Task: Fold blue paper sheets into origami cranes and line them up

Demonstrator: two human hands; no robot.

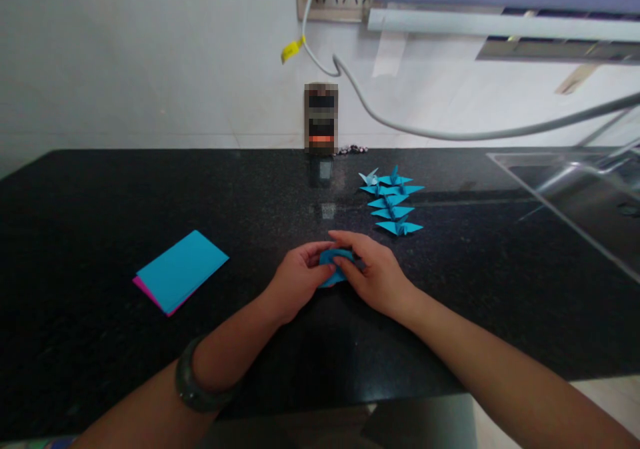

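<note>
A small folded piece of blue paper (330, 277) is held between both hands just above the black countertop. My left hand (299, 277) grips its left side, thumb on the near face and fingers behind. From the right, my right hand (377, 272) pinches the same paper, its thumb pressed on the front; the fingers partly cover the upper edge. Beyond my right hand stand several blue folded paper cranes (399, 227) in a close group, with one paler crane (370, 178) at the back left. The exact folds of the held paper are hidden.
A stack of blue paper sheets (184, 269) with pink underneath lies to the left on the black countertop (90, 235). A blurred-out box (321, 119) stands against the wall beside a beaded string (354, 149). A metal sink (575, 195) is at right; a grey cable (425, 131) hangs across the wall.
</note>
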